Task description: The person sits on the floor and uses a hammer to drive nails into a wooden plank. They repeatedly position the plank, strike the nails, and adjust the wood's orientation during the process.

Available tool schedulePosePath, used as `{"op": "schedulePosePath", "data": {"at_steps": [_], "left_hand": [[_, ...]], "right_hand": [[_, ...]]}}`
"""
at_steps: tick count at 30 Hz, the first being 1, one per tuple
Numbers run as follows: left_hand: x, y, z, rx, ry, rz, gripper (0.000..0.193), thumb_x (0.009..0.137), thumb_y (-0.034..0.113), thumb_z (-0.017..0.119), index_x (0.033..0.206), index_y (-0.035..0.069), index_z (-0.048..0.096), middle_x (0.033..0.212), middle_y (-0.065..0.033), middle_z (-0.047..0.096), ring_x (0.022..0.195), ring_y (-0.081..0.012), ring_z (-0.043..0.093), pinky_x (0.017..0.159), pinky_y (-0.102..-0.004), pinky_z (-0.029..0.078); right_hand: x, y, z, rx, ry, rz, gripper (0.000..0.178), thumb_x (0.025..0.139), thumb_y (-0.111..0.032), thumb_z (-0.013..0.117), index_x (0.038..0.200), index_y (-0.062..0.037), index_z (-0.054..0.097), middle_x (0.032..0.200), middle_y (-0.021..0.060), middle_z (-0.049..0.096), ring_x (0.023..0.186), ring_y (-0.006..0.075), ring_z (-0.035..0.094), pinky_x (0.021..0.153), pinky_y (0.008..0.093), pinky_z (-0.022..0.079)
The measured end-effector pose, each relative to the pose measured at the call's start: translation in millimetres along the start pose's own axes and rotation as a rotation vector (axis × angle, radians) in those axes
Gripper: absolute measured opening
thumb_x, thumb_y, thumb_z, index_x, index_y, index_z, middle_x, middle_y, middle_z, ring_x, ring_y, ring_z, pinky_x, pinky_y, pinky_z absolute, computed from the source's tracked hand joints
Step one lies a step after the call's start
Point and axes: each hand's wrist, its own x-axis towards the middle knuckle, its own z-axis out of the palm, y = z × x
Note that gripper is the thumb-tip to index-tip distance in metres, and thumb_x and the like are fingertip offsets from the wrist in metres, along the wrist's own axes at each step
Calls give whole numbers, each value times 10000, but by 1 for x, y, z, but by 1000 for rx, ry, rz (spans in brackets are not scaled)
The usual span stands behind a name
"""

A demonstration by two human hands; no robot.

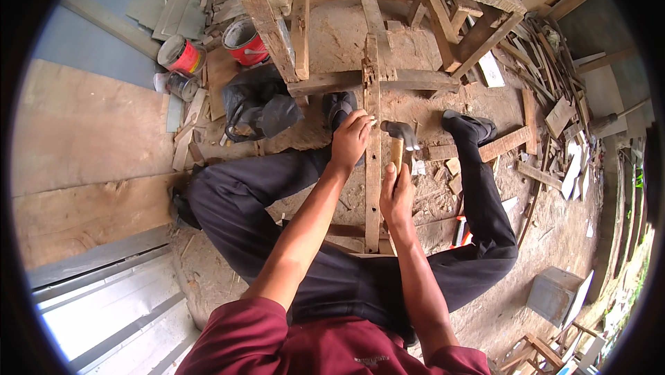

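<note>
A claw hammer point(397, 153) is gripped by its wooden handle in my right hand point(397, 198). Its dark head is just right of a long wooden bar point(372, 188), which runs between my legs. My left hand point(351, 141) is closed in a pinch at the bar's left edge. A small whitish tip shows at those fingers, too small to name. Several dark holes mark the bar's upper face. At its far end the bar lies over the lower rail of a wooden frame point(325, 84) with a curved top rail.
Left of the frame stand two red cans point(181, 55) point(244, 44) and a black plastic bag point(260, 105). Scrap wood point(554, 111) is heaped along the right. A saw with an orange handle point(460, 231) lies by my right leg. A grey metal box point(554, 297) sits at lower right.
</note>
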Motion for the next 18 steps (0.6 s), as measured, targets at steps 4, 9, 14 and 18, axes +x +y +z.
{"op": "schedulePosePath", "data": {"at_steps": [4,9,14,18], "left_hand": [[-1,2,2,5,13,-8,124,868,29,686,991,19,672,1015,-91,661,872,-299,673,743,-370,553],[-1,0,2,85,23,6,96,859,36,695,954,25,685,1029,-85,669,876,-292,677,759,-355,566],[-1,0,1,54,46,10,113,827,4,711,935,14,680,1005,-102,672,870,-293,680,739,-358,562],[1,-1,4,66,36,11,94,859,52,704,947,29,679,1018,-81,672,892,-273,684,755,-349,570]], "right_hand": [[-1,-27,-6,-39,33,-164,207,1021,-173,525,975,20,466,638,259,588,622,497,607,491,478,447],[8,-19,2,-206,-64,-113,189,992,-120,550,938,19,435,632,291,584,626,509,617,491,538,437],[8,-37,-13,-22,52,-313,184,1024,-148,500,1020,34,478,578,200,555,476,305,626,431,437,417],[12,-11,0,-109,-3,-192,203,1017,-141,499,1068,55,483,588,225,565,516,364,640,444,428,424]]}}
